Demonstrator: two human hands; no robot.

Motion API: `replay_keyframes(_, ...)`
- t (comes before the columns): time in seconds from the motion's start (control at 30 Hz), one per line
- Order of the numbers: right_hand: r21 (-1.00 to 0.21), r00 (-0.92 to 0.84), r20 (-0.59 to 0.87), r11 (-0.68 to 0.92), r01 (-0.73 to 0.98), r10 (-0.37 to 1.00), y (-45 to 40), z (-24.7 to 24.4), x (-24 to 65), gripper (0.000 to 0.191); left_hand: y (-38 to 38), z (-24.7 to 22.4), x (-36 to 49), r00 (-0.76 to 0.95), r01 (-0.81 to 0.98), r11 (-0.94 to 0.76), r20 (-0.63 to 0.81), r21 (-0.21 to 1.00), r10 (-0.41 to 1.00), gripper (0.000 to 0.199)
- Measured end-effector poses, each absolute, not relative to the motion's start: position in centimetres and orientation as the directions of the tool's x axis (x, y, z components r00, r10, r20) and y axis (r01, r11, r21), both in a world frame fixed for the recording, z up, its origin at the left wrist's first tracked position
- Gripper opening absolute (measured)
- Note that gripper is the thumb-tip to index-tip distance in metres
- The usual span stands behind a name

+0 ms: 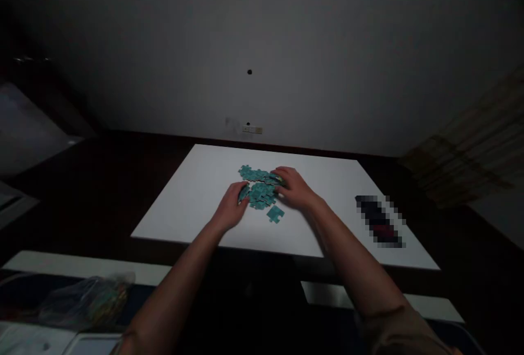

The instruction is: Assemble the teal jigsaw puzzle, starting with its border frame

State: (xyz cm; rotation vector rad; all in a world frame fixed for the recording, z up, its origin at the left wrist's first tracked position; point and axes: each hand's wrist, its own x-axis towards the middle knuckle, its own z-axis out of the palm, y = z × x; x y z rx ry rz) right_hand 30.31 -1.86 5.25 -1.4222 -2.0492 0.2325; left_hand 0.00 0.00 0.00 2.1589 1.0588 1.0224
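Observation:
A pile of teal jigsaw pieces [262, 193] lies near the middle of the white table, with more pieces [256, 175] just behind it. My left hand [232, 205] is at the pile's left side, its thumb and fingers closed round some teal pieces. At the right side my right hand [292, 188] has curled fingers around pieces at the back right of the pile, one with a yellowish patch. One loose teal piece [275, 214] lies in front of the pile, touched by neither hand.
The white table [176, 202] has a dark pixelated object [379, 221] on its right part. A clear plastic bag [88, 300] with colourful contents sits at the lower left, beside a white tray edge. Benches stand along the table's front.

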Motion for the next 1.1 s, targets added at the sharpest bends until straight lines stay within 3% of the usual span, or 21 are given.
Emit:
replay_keyframes(0.13,-0.362,-0.509,0.290,0.585,0.726,0.810,-0.3,3.3,29.2,0.073,-0.2,-0.1,0.8,0.531,0.464,-0.601,0.338,0.650,0.777,0.071)
replay_keyframes(0.23,-0.322,-0.538,0.284,0.607,0.726,0.794,-1.0,2.4,28.8,0.074,0.1,0.3,2.6,0.580,0.515,-0.622,0.295,0.590,0.760,0.086)
replay_keyframes(0.37,-0.364,-0.498,0.345,0.603,0.710,0.796,-1.1,3.1,30.4,0.053,1.9,1.3,5.1,0.665,0.470,-0.683,0.285,0.559,0.691,0.056)
replay_keyframes(0.47,-0.417,-0.454,0.353,0.572,0.706,0.818,-0.8,4.0,32.1,0.038,3.9,2.0,6.1,0.726,0.376,-0.697,0.274,0.611,0.631,0.050)
replay_keyframes(0.6,-0.473,-0.318,0.326,0.445,0.761,0.890,-0.6,4.3,33.4,0.028,6.3,2.4,6.1,0.693,0.270,-0.491,0.187,0.828,0.696,0.029)
replay_keyframes(0.7,-0.540,-0.226,0.353,0.395,0.743,0.908,-0.3,3.9,33.6,0.028,7.3,2.2,5.6,0.618,0.099,-0.180,0.082,0.979,0.782,0.036)
replay_keyframes(0.8,-0.609,-0.158,0.368,0.366,0.704,0.916,0.1,3.2,33.5,0.027,7.7,1.9,5.4,0.585,-0.041,0.056,-0.021,0.998,0.810,0.041)
replay_keyframes(0.97,-0.630,-0.157,0.364,0.367,0.684,0.918,0.3,3.1,33.3,0.029,7.8,1.9,6.0,0.571,-0.069,0.087,-0.032,0.994,0.821,0.048)
replay_keyframes(1.1,-0.574,-0.201,0.362,0.388,0.721,0.910,-0.1,3.9,33.9,0.031,7.8,2.2,6.3,0.524,-0.048,0.066,-0.031,0.997,0.851,0.060)
